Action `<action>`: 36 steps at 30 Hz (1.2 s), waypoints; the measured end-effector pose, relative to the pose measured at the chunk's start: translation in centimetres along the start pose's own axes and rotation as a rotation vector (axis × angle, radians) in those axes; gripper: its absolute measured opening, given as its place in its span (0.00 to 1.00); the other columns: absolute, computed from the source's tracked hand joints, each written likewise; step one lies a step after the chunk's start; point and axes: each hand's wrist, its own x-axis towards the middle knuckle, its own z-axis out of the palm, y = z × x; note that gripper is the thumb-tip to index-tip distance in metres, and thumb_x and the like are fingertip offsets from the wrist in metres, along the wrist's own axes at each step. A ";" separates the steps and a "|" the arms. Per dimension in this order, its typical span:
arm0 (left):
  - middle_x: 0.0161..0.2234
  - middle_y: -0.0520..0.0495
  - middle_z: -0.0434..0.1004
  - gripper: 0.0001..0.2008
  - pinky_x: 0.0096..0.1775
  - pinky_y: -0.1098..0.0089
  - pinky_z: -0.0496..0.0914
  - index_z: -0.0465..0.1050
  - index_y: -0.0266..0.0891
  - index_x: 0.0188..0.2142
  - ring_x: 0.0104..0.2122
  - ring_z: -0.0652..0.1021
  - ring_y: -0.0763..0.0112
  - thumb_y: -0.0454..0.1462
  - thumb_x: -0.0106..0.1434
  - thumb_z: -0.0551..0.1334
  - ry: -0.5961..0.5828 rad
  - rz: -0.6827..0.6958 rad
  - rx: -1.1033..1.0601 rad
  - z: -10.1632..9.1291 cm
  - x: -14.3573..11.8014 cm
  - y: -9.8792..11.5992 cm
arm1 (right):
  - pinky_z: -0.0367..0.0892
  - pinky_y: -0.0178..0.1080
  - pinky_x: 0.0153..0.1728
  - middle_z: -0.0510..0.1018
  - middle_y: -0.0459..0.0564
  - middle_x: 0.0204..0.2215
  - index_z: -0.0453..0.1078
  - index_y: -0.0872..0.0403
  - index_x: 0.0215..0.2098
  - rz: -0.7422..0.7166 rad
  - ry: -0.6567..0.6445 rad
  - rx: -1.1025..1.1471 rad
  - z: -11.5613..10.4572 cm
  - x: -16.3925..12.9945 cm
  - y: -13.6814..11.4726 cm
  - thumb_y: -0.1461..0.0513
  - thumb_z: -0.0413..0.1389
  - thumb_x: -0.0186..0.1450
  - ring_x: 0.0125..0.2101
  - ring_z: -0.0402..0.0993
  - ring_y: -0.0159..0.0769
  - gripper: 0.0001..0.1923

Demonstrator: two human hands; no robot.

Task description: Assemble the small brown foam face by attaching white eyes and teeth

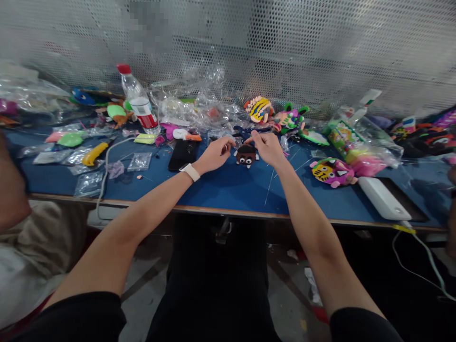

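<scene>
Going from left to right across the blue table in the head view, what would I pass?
Yellow knife → water bottle → black phone → left hand → brown foam face → right hand → pink and yellow foam animal → white power bank.

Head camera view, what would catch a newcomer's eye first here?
Both hands meet mid-table: the left hand and right hand pinch at a small brown foam animal face with googly eyes on the blue table. Behind them lies crumpled clear plastic wrap; a pink-and-yellow foam tiger face lies to the right.
</scene>
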 end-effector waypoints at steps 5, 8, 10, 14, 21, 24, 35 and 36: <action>0.39 0.46 0.78 0.14 0.40 0.64 0.72 0.73 0.41 0.45 0.35 0.76 0.68 0.25 0.64 0.58 0.008 0.003 0.026 -0.1 0.0 0.0 | 0.55 0.42 0.26 0.63 0.44 0.15 0.82 0.50 0.28 -0.002 0.020 -0.004 0.0 -0.2 -0.4 0.27 0.43 0.69 0.20 0.60 0.33 0.44; 0.39 0.46 0.78 0.14 0.41 0.64 0.72 0.73 0.41 0.45 0.35 0.76 0.68 0.25 0.64 0.58 0.012 0.005 0.023 0.0 0.0 -0.1 | 0.57 0.42 0.27 0.70 0.46 0.17 0.82 0.50 0.28 -0.046 0.033 -0.026 0.0 -0.3 -0.6 0.27 0.45 0.69 0.22 0.64 0.34 0.43; 0.39 0.46 0.78 0.13 0.41 0.64 0.71 0.73 0.41 0.45 0.36 0.77 0.67 0.26 0.65 0.58 0.012 0.005 0.025 0.1 0.0 -0.3 | 0.59 0.42 0.29 0.76 0.48 0.21 0.81 0.51 0.28 -0.080 0.031 -0.033 0.1 -0.3 -0.6 0.27 0.46 0.69 0.24 0.69 0.37 0.42; 0.38 0.47 0.78 0.13 0.41 0.65 0.71 0.73 0.40 0.45 0.36 0.77 0.67 0.26 0.64 0.58 0.013 0.010 0.031 0.1 0.0 -0.4 | 0.58 0.42 0.29 0.73 0.46 0.20 0.79 0.51 0.27 -0.124 0.034 -0.040 0.1 -0.5 -0.5 0.32 0.51 0.71 0.23 0.66 0.35 0.36; 0.38 0.47 0.78 0.14 0.41 0.64 0.71 0.72 0.41 0.45 0.36 0.77 0.67 0.25 0.64 0.59 0.008 -0.009 0.034 0.1 0.0 -0.3 | 0.54 0.42 0.29 0.61 0.41 0.18 0.79 0.48 0.28 -0.142 0.038 -0.063 0.3 -0.6 -0.5 0.47 0.66 0.66 0.22 0.55 0.32 0.16; 0.37 0.47 0.78 0.16 0.42 0.65 0.71 0.72 0.40 0.48 0.37 0.78 0.67 0.25 0.64 0.59 0.019 -0.018 0.019 0.2 0.0 -0.3 | 0.55 0.43 0.29 0.63 0.42 0.20 0.81 0.49 0.32 -0.143 0.027 -0.020 0.4 -0.5 -0.6 0.50 0.66 0.65 0.23 0.57 0.34 0.12; 0.38 0.47 0.78 0.19 0.44 0.63 0.72 0.70 0.41 0.51 0.37 0.77 0.67 0.24 0.62 0.59 0.021 -0.021 0.014 0.1 0.1 -0.5 | 0.60 0.45 0.32 0.67 0.45 0.24 0.82 0.48 0.32 -0.168 -0.006 0.095 0.4 -0.1 -0.4 0.52 0.66 0.66 0.26 0.62 0.35 0.10; 0.38 0.47 0.78 0.19 0.45 0.63 0.72 0.70 0.41 0.51 0.37 0.77 0.67 0.24 0.62 0.59 0.023 -0.019 0.014 0.1 0.1 -0.5 | 0.61 0.45 0.33 0.67 0.45 0.24 0.82 0.48 0.32 -0.163 -0.005 0.095 0.3 -0.1 -0.4 0.51 0.66 0.66 0.26 0.63 0.36 0.10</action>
